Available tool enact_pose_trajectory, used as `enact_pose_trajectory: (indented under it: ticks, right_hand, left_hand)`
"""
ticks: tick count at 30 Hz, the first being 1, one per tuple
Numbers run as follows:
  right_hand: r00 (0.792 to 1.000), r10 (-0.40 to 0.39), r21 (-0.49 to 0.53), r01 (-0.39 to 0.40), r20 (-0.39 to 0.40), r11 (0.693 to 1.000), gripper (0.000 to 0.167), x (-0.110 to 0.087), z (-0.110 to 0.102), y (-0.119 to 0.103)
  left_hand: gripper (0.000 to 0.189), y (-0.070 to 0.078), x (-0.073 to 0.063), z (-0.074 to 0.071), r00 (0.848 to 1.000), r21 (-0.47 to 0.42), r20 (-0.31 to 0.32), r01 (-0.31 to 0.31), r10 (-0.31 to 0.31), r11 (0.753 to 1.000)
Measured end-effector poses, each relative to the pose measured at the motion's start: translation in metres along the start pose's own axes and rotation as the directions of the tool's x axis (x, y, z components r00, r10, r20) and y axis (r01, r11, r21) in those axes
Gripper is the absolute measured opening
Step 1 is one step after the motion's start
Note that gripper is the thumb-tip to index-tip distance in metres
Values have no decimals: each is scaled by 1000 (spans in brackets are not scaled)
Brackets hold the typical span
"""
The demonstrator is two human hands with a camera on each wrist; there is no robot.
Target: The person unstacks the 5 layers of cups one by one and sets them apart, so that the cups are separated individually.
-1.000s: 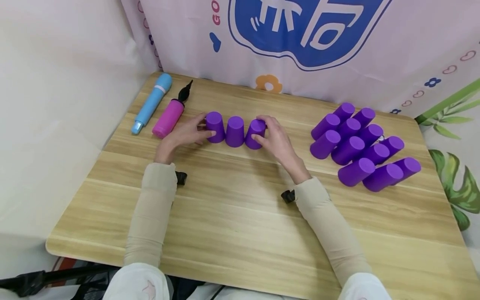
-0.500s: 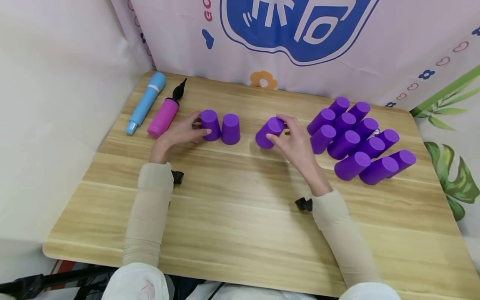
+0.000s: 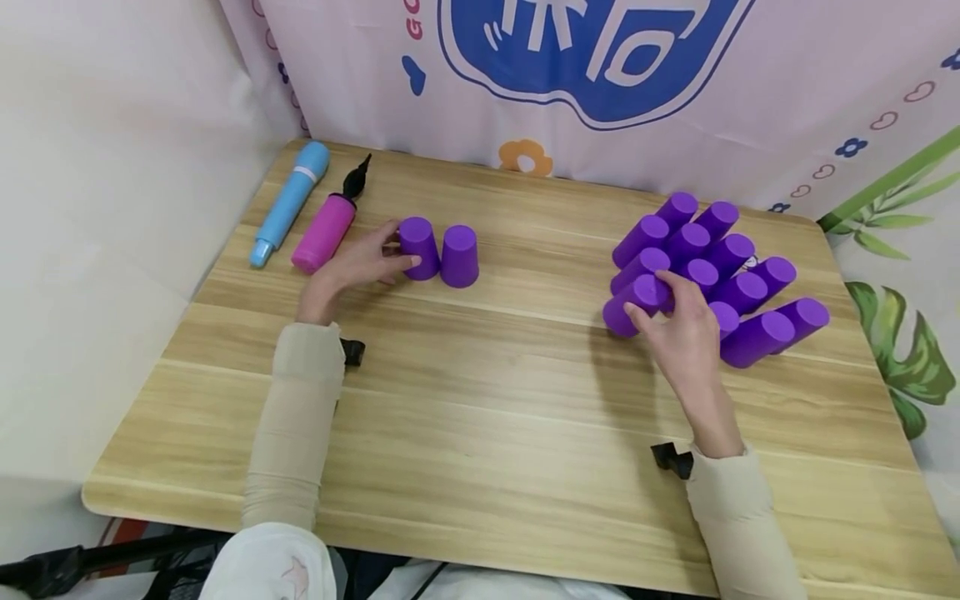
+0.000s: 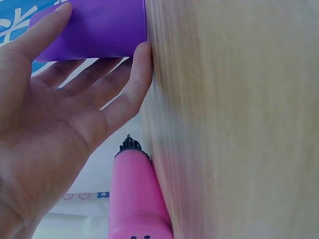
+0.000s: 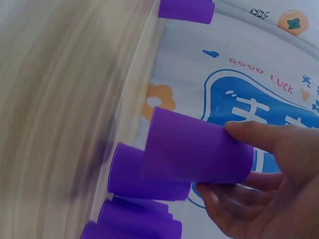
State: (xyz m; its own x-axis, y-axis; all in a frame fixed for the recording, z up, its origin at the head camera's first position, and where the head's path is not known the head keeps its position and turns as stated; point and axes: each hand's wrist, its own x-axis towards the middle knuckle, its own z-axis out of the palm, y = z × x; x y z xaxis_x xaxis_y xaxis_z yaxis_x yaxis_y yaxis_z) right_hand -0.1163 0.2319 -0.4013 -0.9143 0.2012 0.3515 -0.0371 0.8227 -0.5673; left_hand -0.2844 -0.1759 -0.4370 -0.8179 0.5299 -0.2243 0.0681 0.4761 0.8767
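Note:
Upside-down purple cups stand on the wooden table. My left hand [image 3: 361, 260] holds the left cup [image 3: 418, 248] of a pair, thumb on its near side and fingers along the other. In the left wrist view that cup [image 4: 99, 30] stands at the table surface. Just right of it is a second cup [image 3: 460, 257]. My right hand [image 3: 684, 333] grips another cup [image 3: 628, 310] between thumb and fingers, in front of the cup group at the right. The right wrist view shows this held cup [image 5: 194, 149] raised off the table, overlapping a standing cup [image 5: 144, 174].
Several purple cups [image 3: 757, 337] stand grouped at the table's right, partly hidden by my right hand. A pink pump [image 3: 326, 233] with a black nozzle and a blue tube-shaped thing [image 3: 288, 207] lie at the back left. A printed cloth [image 3: 637, 158] hangs behind the table [image 3: 480, 433].
My right hand has carried the third cup of the row rightward to the cup group, leaving two in the row. My left hand has stayed at the left cup.

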Motion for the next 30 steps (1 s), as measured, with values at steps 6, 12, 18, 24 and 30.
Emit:
enact_pose_trajectory:
  ticks: [6,12,18,24,30]
  right_hand:
    - [998,61,-54,-60,18,997,53,-3,-7,8]
    - [995,90,-77,-87,39,993,52,-2,-6,13]
    - [993,111,-93,-106,43,990,52,-1,-4,16]
    - [993,113,-91,-109,35,990,52,0,-3,18]
    - [992,120,-97,-115,43,989,52,1,-3,18]
  left_hand:
    - [69,3,-3,0,1000,11,-2,15,-15,1000]
    - [69,-2,-1,1,1000,27,-13,7,-7,1000]
    - [69,1,-2,2,1000,16,-5,5,-5,1000]
    - [69,2,-2,1,1000,12,-5,2,-2,1000]
    - [69,1,-3,-1,1000,22,-13,-2,3,1000]
